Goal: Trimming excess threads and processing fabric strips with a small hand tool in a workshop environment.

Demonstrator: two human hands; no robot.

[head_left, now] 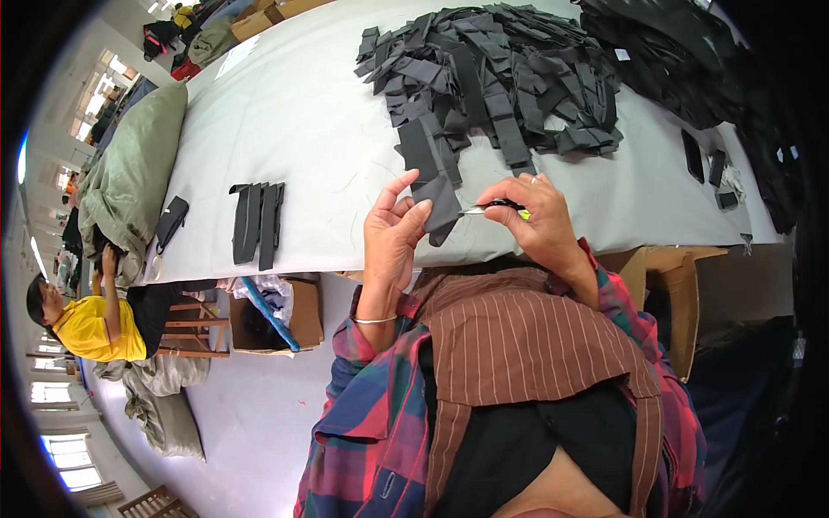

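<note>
Near the table's front edge, my left hand [390, 237] pinches a dark grey fabric strip [438, 204] between thumb and fingers. The strip's upper end runs back to a large heap of similar grey strips [518, 73]. Wrapped round small thread snips [501, 205] with black and yellow-green handles, my right hand [546, 220] is closed. The metal tip of the snips points left and meets the strip's right edge. Whether the blades are parted is too small to tell. Loose threads lie on the white table around the strip.
Left of my hands, several grey strips [257, 224] lie in a row on the white table [311, 129], with a dark folded piece [171, 222] beyond. Black fabric [665, 52] and a phone-like black object [692, 155] lie right. Cardboard boxes [682, 298] stand below. A person in yellow [99, 328] works at left.
</note>
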